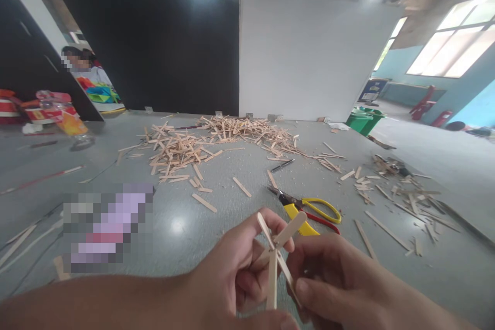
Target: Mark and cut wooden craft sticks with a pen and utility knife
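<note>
1. The joined sticks (274, 252) are near, right of centre, held above the table (162, 247); fingers hide part of their crossing, and the lower ends are hard to make out.
2. The left hand (247, 263) grips them from the left, its thumb cut off by the near edge of view.
3. The right hand (332, 281) pinches the lower end of one slanting stick; its curled fingers are partly hidden.
4. Just beyond the right hand lie yellow- and red-handled tools (322, 211), overlapping, partly covered by the hands.
5. Farther off, loose sticks (178, 149) lie heaped before a black panel (166, 46) and a white panel (305, 56).
6. At near left, pixelation masks a purplish object (116, 227).
7. At far left, a person (87, 69) is mostly hidden.
</note>
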`<state>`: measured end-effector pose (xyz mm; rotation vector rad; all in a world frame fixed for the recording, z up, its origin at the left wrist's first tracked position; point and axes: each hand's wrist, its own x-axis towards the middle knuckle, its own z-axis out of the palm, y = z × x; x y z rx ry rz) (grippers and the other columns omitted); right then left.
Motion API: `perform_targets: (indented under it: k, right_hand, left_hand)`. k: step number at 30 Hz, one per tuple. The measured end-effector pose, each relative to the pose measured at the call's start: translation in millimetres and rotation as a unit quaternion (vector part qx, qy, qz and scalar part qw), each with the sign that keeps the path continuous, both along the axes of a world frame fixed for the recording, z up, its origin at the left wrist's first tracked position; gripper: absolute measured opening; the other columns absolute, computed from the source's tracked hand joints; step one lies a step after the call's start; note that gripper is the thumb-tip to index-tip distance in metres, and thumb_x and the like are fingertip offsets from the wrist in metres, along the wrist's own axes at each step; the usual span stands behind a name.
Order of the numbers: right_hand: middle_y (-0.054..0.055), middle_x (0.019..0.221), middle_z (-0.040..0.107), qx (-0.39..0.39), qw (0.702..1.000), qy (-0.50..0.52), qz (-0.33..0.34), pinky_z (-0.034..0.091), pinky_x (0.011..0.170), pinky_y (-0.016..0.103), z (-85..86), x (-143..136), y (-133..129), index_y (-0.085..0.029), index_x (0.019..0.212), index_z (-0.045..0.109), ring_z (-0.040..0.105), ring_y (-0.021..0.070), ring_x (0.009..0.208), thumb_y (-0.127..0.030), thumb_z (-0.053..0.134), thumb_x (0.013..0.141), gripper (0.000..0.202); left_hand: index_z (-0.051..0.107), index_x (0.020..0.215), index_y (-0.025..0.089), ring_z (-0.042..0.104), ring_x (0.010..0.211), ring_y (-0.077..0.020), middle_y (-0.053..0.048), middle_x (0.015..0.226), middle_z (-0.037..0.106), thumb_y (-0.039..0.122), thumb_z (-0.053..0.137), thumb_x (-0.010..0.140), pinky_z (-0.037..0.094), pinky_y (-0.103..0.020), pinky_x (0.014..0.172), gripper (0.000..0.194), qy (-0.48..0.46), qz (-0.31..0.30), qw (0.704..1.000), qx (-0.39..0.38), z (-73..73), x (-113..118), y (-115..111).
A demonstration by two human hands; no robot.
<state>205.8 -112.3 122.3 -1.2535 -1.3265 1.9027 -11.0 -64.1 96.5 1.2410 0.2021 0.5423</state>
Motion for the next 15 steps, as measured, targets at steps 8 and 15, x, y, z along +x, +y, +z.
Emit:
perform_targets:
  k: [8,15]
  right_hand:
    - [-0.002,0.07,0.063,0.011,0.998,0.037,-0.053,0.04,0.058,0.018,-13.2,-6.5,-2.7,-0.018,0.087,0.07,0.055,0.0092,0.064,-0.05,0.093,0.073,0.041]
    - [0.0,0.074,0.072,0.08,0.993,-0.068,-0.051,0.047,0.062,0.02,-6.8,-4.3,-8.2,-0.02,0.083,0.073,0.063,0.012,0.067,-0.03,0.086,0.079,0.016]
  left_hand:
    - [0.051,0.118,0.026,0.023,0.048,-0.0027,0.01,0.069,0.04,0.046,0.083,0.087,0.016,-0.012,0.039,0.049,-0.067,-0.026,0.995,-0.069,-35.5,1.5,4.7]
    - [0.055,0.113,0.025,0.024,0.05,-0.0018,0.009,0.071,0.043,0.047,0.088,0.081,0.017,-0.008,0.039,0.051,-0.083,-0.021,0.993,-0.087,-31.9,6.2,2.8]
